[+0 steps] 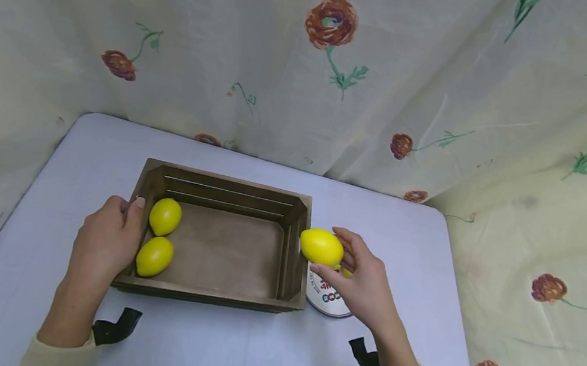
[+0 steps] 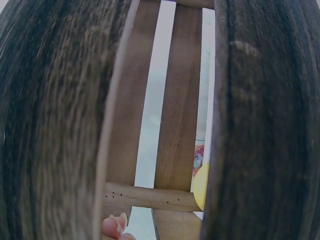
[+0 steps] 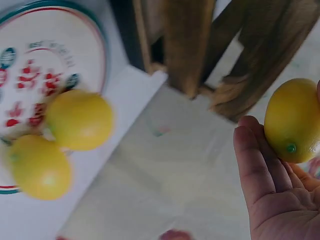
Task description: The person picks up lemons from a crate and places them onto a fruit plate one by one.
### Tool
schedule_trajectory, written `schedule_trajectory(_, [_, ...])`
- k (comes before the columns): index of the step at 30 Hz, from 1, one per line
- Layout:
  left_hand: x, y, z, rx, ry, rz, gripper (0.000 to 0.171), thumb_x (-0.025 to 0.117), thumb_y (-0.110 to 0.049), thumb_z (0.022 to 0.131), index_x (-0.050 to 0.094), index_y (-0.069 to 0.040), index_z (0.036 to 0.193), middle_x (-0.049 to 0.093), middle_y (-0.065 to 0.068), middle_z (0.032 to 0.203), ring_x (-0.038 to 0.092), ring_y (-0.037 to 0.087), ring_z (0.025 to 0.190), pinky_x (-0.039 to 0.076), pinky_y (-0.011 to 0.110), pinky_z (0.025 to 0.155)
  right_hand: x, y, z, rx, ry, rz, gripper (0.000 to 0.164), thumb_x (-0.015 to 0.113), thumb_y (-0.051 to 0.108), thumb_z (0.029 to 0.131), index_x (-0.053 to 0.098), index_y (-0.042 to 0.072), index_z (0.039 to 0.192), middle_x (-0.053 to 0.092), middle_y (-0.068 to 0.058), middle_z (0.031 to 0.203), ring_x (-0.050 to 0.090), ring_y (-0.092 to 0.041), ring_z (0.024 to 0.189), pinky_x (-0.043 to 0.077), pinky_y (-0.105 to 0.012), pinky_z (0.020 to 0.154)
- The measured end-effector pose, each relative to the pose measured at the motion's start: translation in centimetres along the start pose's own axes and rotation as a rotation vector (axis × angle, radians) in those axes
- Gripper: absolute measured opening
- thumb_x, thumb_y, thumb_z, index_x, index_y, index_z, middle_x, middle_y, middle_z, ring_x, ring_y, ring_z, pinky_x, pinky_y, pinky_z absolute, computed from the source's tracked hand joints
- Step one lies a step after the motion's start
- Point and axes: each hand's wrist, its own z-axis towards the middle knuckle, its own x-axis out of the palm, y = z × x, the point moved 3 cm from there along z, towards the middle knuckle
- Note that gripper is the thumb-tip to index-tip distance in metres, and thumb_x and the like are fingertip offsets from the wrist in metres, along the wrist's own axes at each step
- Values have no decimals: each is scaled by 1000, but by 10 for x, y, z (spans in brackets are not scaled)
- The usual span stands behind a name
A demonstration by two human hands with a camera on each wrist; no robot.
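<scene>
A brown wooden crate (image 1: 231, 254) with slatted sides stands on the white-covered table. Two yellow lemons lie in it along the left end, an upper lemon (image 1: 165, 217) and a lower lemon (image 1: 154, 256). My left hand (image 1: 106, 237) grips the crate's left end wall; its fingertips (image 2: 116, 225) show through the slats in the left wrist view. Between thumb and fingers, my right hand (image 1: 361, 278) holds another lemon (image 3: 292, 120), raised at the crate's right end. Below that hand is a white plate (image 3: 55, 25) with a teal rim, bearing two more lemons (image 3: 80, 120).
The plate sits close against the crate's right side, partly hidden by my right hand in the head view. Behind the table (image 1: 188, 346) hangs a pale curtain (image 1: 265, 53) with printed flowers, continuing along both sides. Black straps' ends (image 1: 116, 327) stick out at the wrists.
</scene>
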Motion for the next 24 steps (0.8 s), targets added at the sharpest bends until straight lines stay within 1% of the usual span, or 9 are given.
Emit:
schedule_trajectory(4, [0, 0, 1, -1, 9, 4, 64, 34, -45, 112, 56, 14, 124, 67, 34, 104, 66, 44, 83, 57, 53, 64, 0, -23, -8, 58, -47, 6, 68, 89, 18, 86, 55, 5, 143, 65, -18, 138, 69, -33, 119, 58, -41, 90])
schedule_trajectory(8, [0, 0, 2, -2, 13, 8, 66, 33, -46, 112, 55, 15, 125, 66, 34, 106, 66, 46, 86, 57, 55, 66, 8, -42, -16, 119, -49, -6, 68, 89, 21, 86, 56, 3, 143, 67, -20, 135, 70, -31, 116, 58, -42, 90])
schedule_trajectory(13, [0, -1, 3, 3, 7, 4, 67, 33, -46, 112, 55, 16, 126, 66, 35, 106, 66, 50, 91, 56, 59, 70, 26, -62, -26, 197, -57, -18, 68, 90, 21, 84, 58, 1, 141, 68, -21, 131, 73, -31, 111, 59, -38, 88])
schedule_trajectory(19, [0, 1, 1, -10, 21, 10, 66, 33, -45, 112, 53, 17, 128, 65, 36, 108, 65, 50, 91, 56, 59, 70, 51, -80, -32, 263, -42, 53, 64, 89, 15, 84, 58, 4, 139, 66, -18, 131, 73, -32, 110, 60, -33, 84])
schedule_trajectory(24, [-1, 2, 0, 3, 6, 2, 66, 34, -45, 112, 55, 16, 125, 66, 35, 105, 66, 48, 88, 57, 56, 66, 63, -88, -32, 283, -58, 38, 65, 88, 13, 86, 53, 3, 140, 64, -22, 135, 71, -34, 112, 60, -37, 86])
